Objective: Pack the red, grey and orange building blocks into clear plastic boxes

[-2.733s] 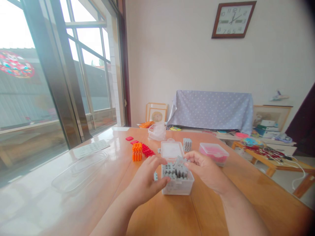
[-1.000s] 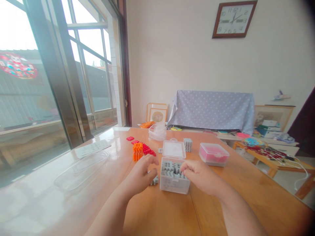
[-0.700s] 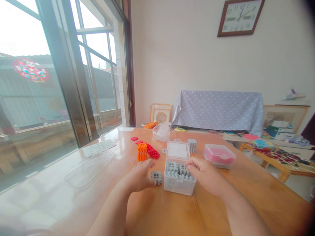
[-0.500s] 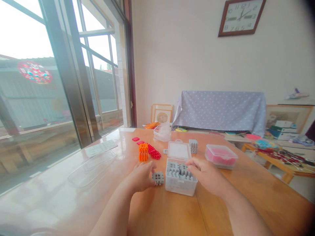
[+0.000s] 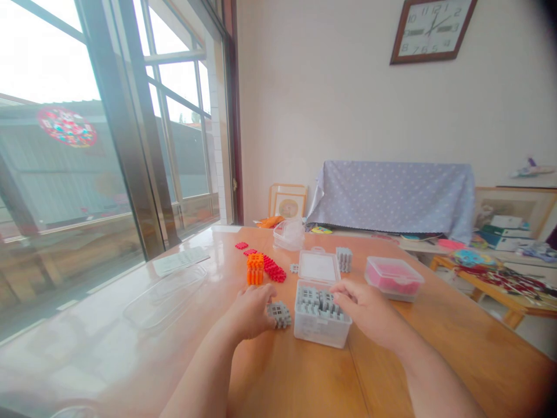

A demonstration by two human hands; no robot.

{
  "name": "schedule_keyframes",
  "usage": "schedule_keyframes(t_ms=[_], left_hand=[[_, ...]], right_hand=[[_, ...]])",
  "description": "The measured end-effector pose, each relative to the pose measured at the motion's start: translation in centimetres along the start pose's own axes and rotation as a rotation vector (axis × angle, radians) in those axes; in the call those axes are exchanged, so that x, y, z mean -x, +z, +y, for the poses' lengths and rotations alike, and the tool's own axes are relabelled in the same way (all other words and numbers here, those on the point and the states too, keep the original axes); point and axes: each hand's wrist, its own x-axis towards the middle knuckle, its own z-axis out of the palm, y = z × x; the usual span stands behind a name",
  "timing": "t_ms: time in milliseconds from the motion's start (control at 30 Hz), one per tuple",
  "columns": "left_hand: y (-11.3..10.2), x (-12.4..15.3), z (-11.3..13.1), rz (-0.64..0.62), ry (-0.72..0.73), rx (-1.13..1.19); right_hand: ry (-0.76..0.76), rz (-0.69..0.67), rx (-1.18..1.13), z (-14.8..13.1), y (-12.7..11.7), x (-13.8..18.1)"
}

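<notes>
On the shiny brown surface [image 5: 304, 377], a clear box [image 5: 322, 335] is well filled with gray pieces [image 5: 310, 299], and its lid [image 5: 319, 266] is not shut.

Just beside the box, some gray tiles [image 5: 281, 314] are pinched at one side by the left hand [image 5: 250, 312], which is partly closed. The right hand [image 5: 364, 306] is bent at the box's far-right edge, with finger and thumb close together; whether anything is gripped there cannot be told. Most of the gray seems to be in the box. Outside it are left the pinched tiles, a gray stack [image 5: 344, 259] and a small gray piece [image 5: 295, 268] near the lid. An orange stack [image 5: 255, 270] and a red row [image 5: 275, 269] are also set out.
</notes>
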Motion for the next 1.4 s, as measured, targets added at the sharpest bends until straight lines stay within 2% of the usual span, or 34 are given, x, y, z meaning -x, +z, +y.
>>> schedule_keyframes(t_ms=[133, 267, 333, 400, 500, 600, 700, 833, 1000, 1167, 1400], left_hand=[[-0.3, -0.2, -0.2, 0.171, -0.002, 0.086], [-1.2, 0.1, 1.9, 0.371, 0.194, 0.226], [-1.5, 0.6, 3.5, 0.419, 0.285, 0.281], [-1.5, 1.0, 4.9, 0.415, 0.355, 0.311], [-0.7, 1.5, 6.2, 0.36, 0.467, 0.348], [0.2, 1.5, 6.8, 0.32, 0.548, 0.368], [0.5, 1.5, 7.0, 0.315, 0.566, 0.367], [0.1, 1.4, 6.7, 0.33, 0.502, 0.343], [0.1, 0.9, 5.8, 0.314, 0.359, 0.282], [0.5, 0.5, 5.6, 0.267, 0.361, 0.264], [0.6, 0.3, 5.6, 0.233, 0.375, 0.249]], right_hand=[[0.0, 0.067, -0.029, 0.0, 0.1, -0.2], [-0.006, 0.16, -0.126, -0.7, 0.4, -0.2], [-0.008, 0.181, -0.174, -1.4, 0.5, -0.1], [-0.024, 0.14, -0.224, -2.3, 0.6, 0.1], [-0.064, 0.001, -0.295, -3.5, 0.7, 0.5], [-0.061, -0.096, -0.351, -4.0, 0.7, 0.6], [-0.029, -0.125, -0.389, -3.5, 0.5, 0.6], [0.003, -0.026, -0.379, -1.6, 0.1, 0.1], [0.018, 0.139, -0.216, 0.5, -0.5, -0.4], [0.029, 0.112, -0.062, 0.5, -0.9, -0.2], [0.012, 0.077, -0.011, -0.4, -0.4, 0.2]])
